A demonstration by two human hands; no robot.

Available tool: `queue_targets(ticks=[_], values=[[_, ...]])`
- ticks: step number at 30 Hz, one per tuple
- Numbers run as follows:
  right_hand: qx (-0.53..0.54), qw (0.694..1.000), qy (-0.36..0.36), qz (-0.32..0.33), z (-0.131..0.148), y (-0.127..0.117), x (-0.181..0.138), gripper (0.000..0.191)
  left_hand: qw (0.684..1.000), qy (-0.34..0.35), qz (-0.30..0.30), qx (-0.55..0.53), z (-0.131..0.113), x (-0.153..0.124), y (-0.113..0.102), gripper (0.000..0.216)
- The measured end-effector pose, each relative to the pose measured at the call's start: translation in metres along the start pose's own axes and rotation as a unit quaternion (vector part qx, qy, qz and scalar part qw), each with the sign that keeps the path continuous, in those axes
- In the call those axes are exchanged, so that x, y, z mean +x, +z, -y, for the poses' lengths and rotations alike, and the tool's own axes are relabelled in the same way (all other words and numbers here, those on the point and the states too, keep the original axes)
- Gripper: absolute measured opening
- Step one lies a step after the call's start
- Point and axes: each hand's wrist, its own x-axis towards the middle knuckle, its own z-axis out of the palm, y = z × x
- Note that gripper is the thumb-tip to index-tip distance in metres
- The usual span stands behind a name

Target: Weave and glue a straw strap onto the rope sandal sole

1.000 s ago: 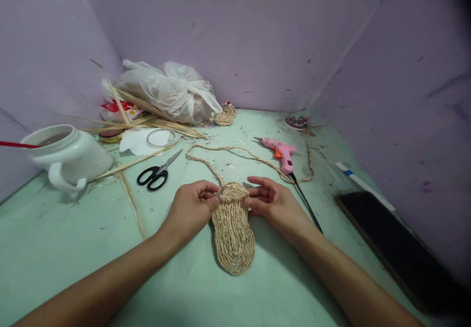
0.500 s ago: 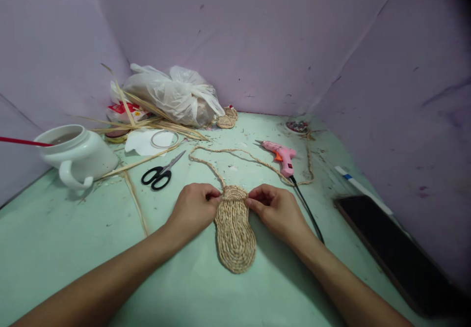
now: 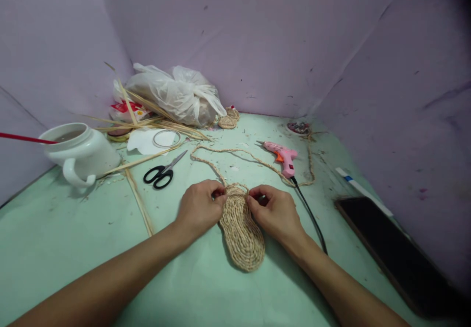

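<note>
A small sole-shaped piece of coiled straw braid [image 3: 243,233], like a miniature slipper, lies on the pale green table between my hands. My left hand [image 3: 202,206] pinches its upper left edge, where a long braided cord [image 3: 209,162] runs off. With thumb and fingers closed, my right hand [image 3: 275,211] grips the upper right edge. A curved band of braid [image 3: 237,188] crosses the top end, and a thin gap shows along it. The cord loops back over the table and past the pink glue gun [image 3: 283,157].
Black-handled scissors [image 3: 162,172] lie left of the cord. A white mug [image 3: 97,155], a plastic bag [image 3: 180,96] and straw strips [image 3: 140,202] are at the left and back. At the right are a dark phone [image 3: 390,248], a white stick [image 3: 364,192] and a dish of bits [image 3: 299,128].
The sole-shaped piece has turned, its lower end swinging right. Its top band now stands slightly away from the rest. Both hands have shifted a little, still pinching the edges.
</note>
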Motion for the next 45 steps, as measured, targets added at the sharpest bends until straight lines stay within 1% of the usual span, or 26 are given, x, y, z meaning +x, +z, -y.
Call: queue_targets(ticks=[4,6,8,11,13,15,17,19,21,22,24,25,27,30,32,33,34,35,36,37,38,39,40,42,45], values=[[0.003,1.0,0.005,0.011,-0.001,0.001,-0.001,0.014,1.0,-0.002,0.0,0.006,0.001,0.0,0.0,0.011],[0.007,1.0,0.004,0.016,-0.001,0.0,-0.002,0.014,1.0,-0.015,0.012,-0.022,0.003,0.001,-0.002,0.011],[0.015,1.0,0.003,0.023,-0.002,-0.001,-0.001,0.015,0.996,-0.031,0.041,-0.076,0.004,0.001,-0.005,0.011],[0.03,0.999,0.004,0.038,-0.003,-0.003,0.001,0.015,0.975,-0.087,0.08,-0.186,0.004,0.003,-0.011,0.019],[0.038,0.998,0.006,0.044,-0.004,-0.003,0.002,0.014,0.953,-0.142,0.074,-0.256,0.003,0.004,-0.016,0.029],[0.044,0.998,0.006,0.047,-0.005,-0.004,0.003,0.014,0.938,-0.178,0.047,-0.295,0.001,0.004,-0.019,0.035],[0.054,0.997,0.007,0.051,-0.006,-0.004,0.003,0.013,0.939,-0.193,0.032,-0.283,0.0,0.004,-0.022,0.033],[0.07,0.996,0.008,0.056,-0.006,-0.004,0.002,0.013,0.957,-0.187,0.044,-0.217,0.0,0.003,-0.023,0.02],[0.084,0.994,0.008,0.063,-0.006,-0.004,0.001,0.017,0.979,-0.141,0.068,-0.129,0.0,0.0,-0.023,0.01],[0.088,0.994,0.008,0.066,-0.006,-0.004,0.0,0.018,0.986,-0.111,0.078,-0.091,0.001,-0.001,-0.022,0.011],[0.093,0.993,0.011,0.074,-0.007,-0.004,0.001,0.017,0.992,-0.07,0.088,-0.062,0.0,-0.003,-0.02,0.012],[0.098,0.992,0.015,0.079,-0.008,-0.004,0.001,0.017,0.991,-0.07,0.091,-0.073,-0.002,-0.005,-0.02,0.011],[0.113,0.989,0.024,0.091,-0.008,-0.003,0.003,0.016,0.98,-0.106,0.102,-0.134,-0.008,-0.008,-0.019,0.007],[0.137,0.983,0.022,0.122,-0.009,-0.005,0.004,0.016,0.941,-0.182,0.124,-0.258,-0.02,-0.013,-0.019,0.005],[0.125,0.982,0.01,0.138,-0.007,-0.01,0.002,0.016,0.92,-0.201,0.136,-0.309,-0.026,-0.017,-0.02,0.009],[0.107,0.986,-0.006,0.129,-0.006,-0.014,0.001,0.017,0.913,-0.204,0.138,-0.324,-0.028,-0.018,-0.02,0.01],[0.078,0.991,-0.035,0.105,-0.004,-0.018,0.0,0.02,0.909,-0.207,0.14,-0.334,-0.029,-0.019,-0.02,0.01],[0.044,0.994,-0.081,0.061,-0.001,-0.023,-0.002,0.028,0.906,-0.211,0.141,-0.34,-0.029,-0.02,-0.02,0.01],[0.013,0.988,-0.155,0.01,0.002,-0.027,-0.004,0.036,0.903,-0.213,0.141,-0.346,-0.028,-0.021,-0.019,0.01],[-0.015,0.971,-0.237,-0.029,0.006,-0.031,-0.006,0.039,0.9,-0.215,0.142,-0.35,-0.027,-0.021,-0.019,0.01],[-0.044,0.949,-0.307,-0.059,0.011,-0.034,-0.007,0.038,0.898,-0.215,0.145,-0.357,-0.026,-0.022,-0.018,0.01],[-0.069,0.926,-0.364,-0.075,0.015,-0.036,-0.008,0.035,0.895,-0.212,0.148,-0.364,-0.025,-0.022,-0.017,0.01],[-0.089,0.907,-0.403,-0.079,0.019,-0.036,-0.009,0.033,0.892,-0.208,0.152,-0.371,-0.025,-0.022,-0.016,0.011],[-0.116,0.884,-0.447,-0.073,0.026,-0.036,-0.009,0.028,0.886,-0.201,0.161,-0.386,-0.025,-0.023,-0.014,0.012],[-0.137,0.87,-0.468,-0.066,0.03,-0.033,-0.006,0.02,0.878,-0.202,0.17,-0.4,-0.026,-0.023,-0.014,0.013]])
